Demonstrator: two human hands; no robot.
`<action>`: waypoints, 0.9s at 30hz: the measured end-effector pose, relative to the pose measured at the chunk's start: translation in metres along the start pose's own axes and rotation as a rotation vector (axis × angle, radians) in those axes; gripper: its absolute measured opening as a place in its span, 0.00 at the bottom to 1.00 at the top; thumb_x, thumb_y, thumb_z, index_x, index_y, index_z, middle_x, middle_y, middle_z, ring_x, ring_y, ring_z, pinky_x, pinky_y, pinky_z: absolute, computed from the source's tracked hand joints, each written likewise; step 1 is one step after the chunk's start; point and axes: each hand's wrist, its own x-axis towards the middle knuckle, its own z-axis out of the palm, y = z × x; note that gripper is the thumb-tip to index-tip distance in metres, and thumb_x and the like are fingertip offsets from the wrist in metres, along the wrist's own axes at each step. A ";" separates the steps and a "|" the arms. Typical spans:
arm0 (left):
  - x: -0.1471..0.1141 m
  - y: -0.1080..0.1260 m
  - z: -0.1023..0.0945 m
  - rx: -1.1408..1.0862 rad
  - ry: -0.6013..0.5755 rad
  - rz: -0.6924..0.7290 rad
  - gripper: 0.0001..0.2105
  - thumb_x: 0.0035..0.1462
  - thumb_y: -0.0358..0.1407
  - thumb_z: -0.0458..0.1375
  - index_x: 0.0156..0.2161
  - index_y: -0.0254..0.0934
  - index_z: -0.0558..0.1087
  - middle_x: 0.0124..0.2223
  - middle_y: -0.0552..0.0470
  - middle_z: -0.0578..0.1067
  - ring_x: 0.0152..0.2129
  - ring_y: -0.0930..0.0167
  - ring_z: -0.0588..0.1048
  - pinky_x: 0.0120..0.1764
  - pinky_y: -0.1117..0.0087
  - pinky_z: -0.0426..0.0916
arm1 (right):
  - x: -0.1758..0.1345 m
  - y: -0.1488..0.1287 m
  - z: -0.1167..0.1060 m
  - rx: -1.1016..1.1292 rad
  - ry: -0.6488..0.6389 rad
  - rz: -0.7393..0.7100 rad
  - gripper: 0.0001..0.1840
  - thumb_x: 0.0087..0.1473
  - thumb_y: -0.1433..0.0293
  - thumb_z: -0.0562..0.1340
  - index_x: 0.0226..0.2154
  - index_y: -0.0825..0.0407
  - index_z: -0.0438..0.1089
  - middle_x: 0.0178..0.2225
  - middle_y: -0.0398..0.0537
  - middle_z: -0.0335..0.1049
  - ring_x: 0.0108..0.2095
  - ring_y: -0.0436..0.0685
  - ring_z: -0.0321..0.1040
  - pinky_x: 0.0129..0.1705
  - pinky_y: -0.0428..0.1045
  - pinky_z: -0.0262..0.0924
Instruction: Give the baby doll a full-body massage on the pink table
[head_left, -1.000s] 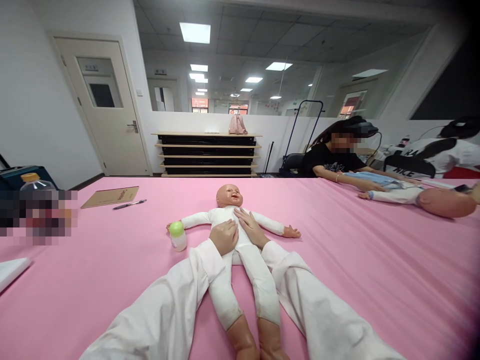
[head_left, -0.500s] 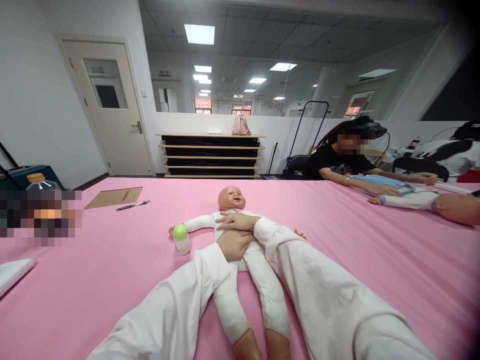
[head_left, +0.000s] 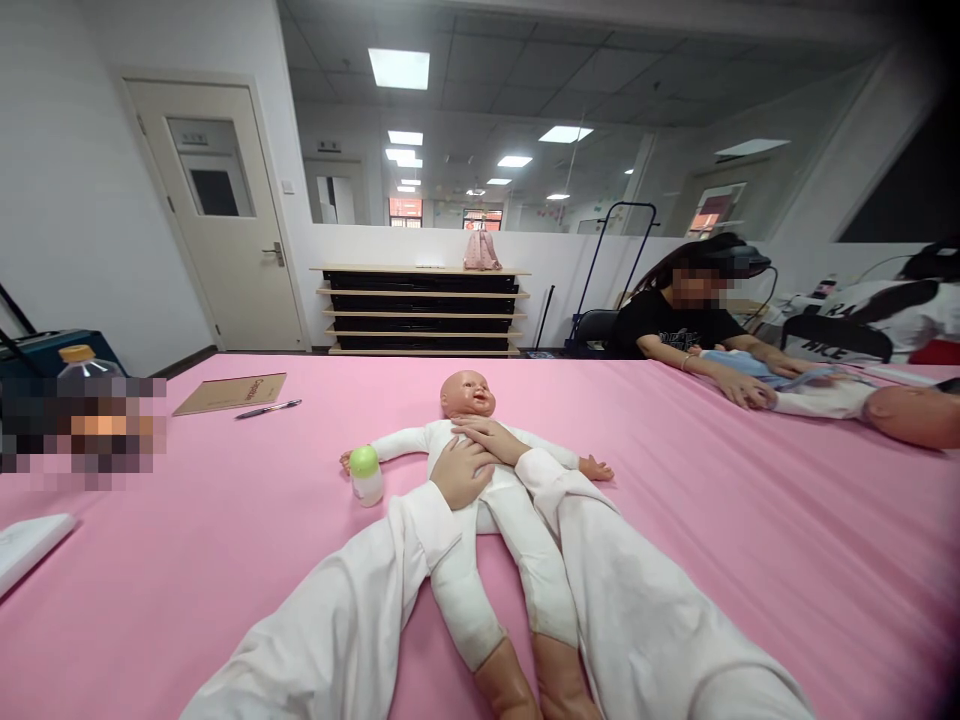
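Note:
A baby doll [head_left: 466,395] in a white cloth body lies on its back, head away from me. My left hand [head_left: 463,472] rests flat on the doll's belly, fingers stretched out. Just above it, my right hand [head_left: 491,438] lies open across the doll's chest, its fingers pointing left. The two hands are close together, and neither grips anything. Beside the doll's outstretched arm on the left stands a small baby bottle [head_left: 367,483] with a green cap.
Pink cloth [head_left: 187,560] covers the table. A brown notebook [head_left: 230,393] and a pen [head_left: 268,409] lie at the far left, near a blurred bottle [head_left: 84,368]. On the right, a person [head_left: 694,325] handles another doll [head_left: 911,412].
My left hand has slid up the doll's belly, and my right hand has shifted slightly right. The doll's right-side arm now shows more. The other person's hands have moved on their doll.

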 end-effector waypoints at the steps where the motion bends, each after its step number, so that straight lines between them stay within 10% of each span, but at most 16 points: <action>1: 0.000 0.000 0.000 -0.001 0.002 -0.017 0.14 0.56 0.38 0.44 0.43 0.49 0.69 0.49 0.60 0.66 0.52 0.75 0.57 0.60 0.57 0.44 | -0.005 0.003 0.001 0.004 0.044 -0.001 0.30 0.55 0.51 0.42 0.44 0.51 0.67 0.53 0.43 0.57 0.56 0.49 0.51 0.63 0.50 0.43; 12: -0.003 -0.007 0.003 0.032 0.026 -0.203 0.18 0.57 0.44 0.42 0.52 0.52 0.59 0.58 0.63 0.55 0.59 0.73 0.47 0.60 0.52 0.41 | -0.043 0.004 0.015 -0.144 0.170 0.219 0.34 0.55 0.50 0.36 0.57 0.49 0.51 0.59 0.46 0.44 0.61 0.54 0.38 0.63 0.60 0.28; 27: -0.013 -0.003 0.002 0.032 -0.018 -0.470 0.26 0.57 0.48 0.37 0.60 0.45 0.47 0.62 0.54 0.38 0.61 0.62 0.39 0.57 0.46 0.44 | -0.118 -0.031 0.010 0.075 -0.098 0.334 0.48 0.48 0.42 0.41 0.61 0.58 0.35 0.61 0.43 0.20 0.62 0.55 0.16 0.64 0.54 0.18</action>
